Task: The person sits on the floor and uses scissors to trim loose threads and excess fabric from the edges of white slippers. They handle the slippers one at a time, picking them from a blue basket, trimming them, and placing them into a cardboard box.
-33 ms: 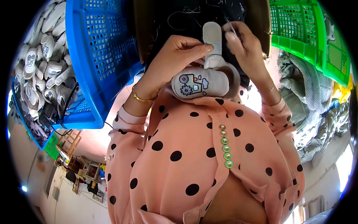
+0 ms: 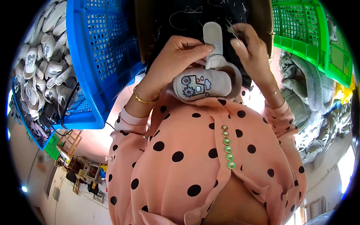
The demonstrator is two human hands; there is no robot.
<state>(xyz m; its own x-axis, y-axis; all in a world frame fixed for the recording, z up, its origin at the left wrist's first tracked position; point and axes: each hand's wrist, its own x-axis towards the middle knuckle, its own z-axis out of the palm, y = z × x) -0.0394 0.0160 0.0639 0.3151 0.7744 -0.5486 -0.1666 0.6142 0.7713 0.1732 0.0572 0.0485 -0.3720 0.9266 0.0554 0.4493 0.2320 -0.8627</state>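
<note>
Seen from the head camera, a small grey shoe (image 2: pixel 204 84) of soft felt-like cloth sits at the centre, just above the chest of a pink blouse with black dots (image 2: pixel 195 150). The shoe has a rounded toe with a stitched picture of a truck and gear wheels in blue, red and white, and a flat grey strap (image 2: pixel 213 35) stands up from it toward the far side. Its lower edge touches the blouse.

The left hand (image 2: pixel 174 60) curls around the shoe from the left, palm toward it, fingers bent and closed on the base of the strap, thumb pressed against the strap's left edge. A thin gold bangle (image 2: pixel 144 99) rings that wrist. The right hand (image 2: pixel 249 48) comes in from the right, wrist bent, fingertips pinched together on something small and thin at the strap's top right; what it is cannot be made out. A fine bracelet sits on that wrist.

Far behind the hands is a dark cloth surface (image 2: pixel 187 15) with loose pale threads. To the left, a blue plastic crate (image 2: pixel 95 56) with a lattice wall stands close to the left forearm, and beyond it lies a heap of similar grey shoes (image 2: pixel 41 63). To the right, a green lattice crate (image 2: pixel 303 30) stands near the right hand, with grey cloth pieces (image 2: pixel 311 97) piled below it. The room between the two crates is narrow.
</note>
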